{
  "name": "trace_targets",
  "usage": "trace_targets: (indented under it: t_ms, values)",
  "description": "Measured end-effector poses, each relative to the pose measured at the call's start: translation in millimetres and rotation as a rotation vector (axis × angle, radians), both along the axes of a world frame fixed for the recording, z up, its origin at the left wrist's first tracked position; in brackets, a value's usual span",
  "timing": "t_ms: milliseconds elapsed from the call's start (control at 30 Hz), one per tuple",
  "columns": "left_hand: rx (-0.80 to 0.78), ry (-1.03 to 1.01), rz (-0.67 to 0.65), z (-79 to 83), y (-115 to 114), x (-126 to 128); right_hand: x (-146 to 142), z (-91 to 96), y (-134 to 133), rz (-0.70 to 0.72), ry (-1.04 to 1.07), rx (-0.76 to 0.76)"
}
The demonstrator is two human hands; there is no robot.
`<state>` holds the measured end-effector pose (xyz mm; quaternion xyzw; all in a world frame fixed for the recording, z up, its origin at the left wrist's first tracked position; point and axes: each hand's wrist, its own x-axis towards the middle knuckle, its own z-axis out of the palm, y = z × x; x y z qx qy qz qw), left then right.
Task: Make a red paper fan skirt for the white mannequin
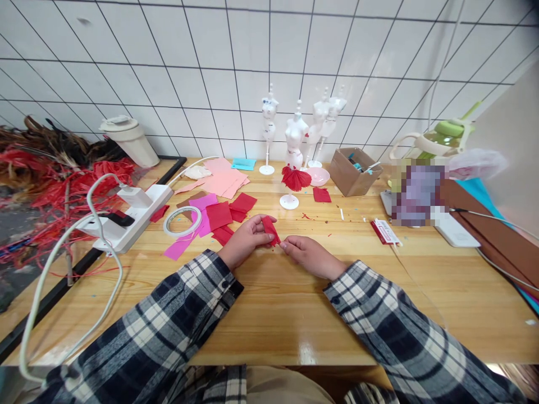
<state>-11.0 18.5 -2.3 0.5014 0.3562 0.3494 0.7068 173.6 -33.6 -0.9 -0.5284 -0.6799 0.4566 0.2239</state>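
A small red paper piece (270, 229) is pinched between both my hands over the wooden table (269, 314). My left hand (246, 240) curls its fingers round the piece from the left. Its lower tip is gripped by my right hand (309, 256), fingers closed. More red and pink paper squares (219, 215) lie just beyond my left hand, beside a roll of white tape (182, 220). A white doll mannequin (293, 151) with a red paper skirt stands further back at the centre.
A white power strip (130, 216) with cables lies at the left, next to red and dark feathers (54, 174). Three more mannequins (324, 120), a cardboard box (352, 171), a pink dish (318, 175) and a white cup (130, 140) stand by the tiled wall.
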Motion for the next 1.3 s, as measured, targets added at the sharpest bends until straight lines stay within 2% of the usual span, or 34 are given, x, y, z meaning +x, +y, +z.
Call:
trace_targets:
  t_ms: [167, 267, 367, 467, 567, 667, 733, 767, 833, 867, 933, 1000, 1167, 1300]
  values:
    - [-0.009, -0.013, 0.014, -0.1, 1, 0, 0, 2.2, -1, -0.001, -0.011, -0.002]
    - [-0.043, -0.030, 0.067, 0.0, 1, 0, 4, 4.8, 0, -0.025, -0.042, 0.025]
    - [-0.064, -0.043, 0.120, 0.6, 1, 0, 9, 6.8, 2, -0.197, -0.085, 0.115]
    - [-0.016, 0.001, 0.107, 1.5, -2, 2, 6, 8.3, 1, -0.343, -0.012, 0.195]
    - [0.046, 0.048, 0.079, 0.9, -5, 6, 0, 9.2, -2, -0.286, 0.058, 0.185]
    - [0.066, 0.076, 0.044, -1.1, -7, 8, -3, 8.0, -2, -0.287, 0.060, 0.157]
    - [0.152, 0.137, 0.079, -0.1, -7, 7, -1, 6.3, 0, -0.282, 0.048, 0.127]
    - [0.249, 0.187, 0.127, 2.1, -7, 6, 1, 5.6, 1, -0.270, 0.040, 0.113]
    - [0.528, 0.304, 0.234, 9.5, -7, 2, 5, 5.2, 2, -0.235, 0.016, 0.097]
    - [0.681, 0.366, 0.243, 14.1, -7, -1, 6, 5.7, 2, -0.214, 0.003, 0.101]
    - [0.885, 0.450, 0.099, 22.5, -6, -8, 6, 7.6, 1, -0.153, -0.016, 0.123]
    - [0.957, 0.535, -0.063, 27.1, -4, -13, 4, 10.0, -1, -0.087, -0.019, 0.150]
    - [0.876, 0.600, -0.253, 27.2, -1, -17, 2, 12.5, -4, -0.002, -0.046, 0.208]
    - [0.830, 0.675, -0.310, 31.9, -2, -15, 5, 12.6, -3, 0.036, -0.165, 0.271]
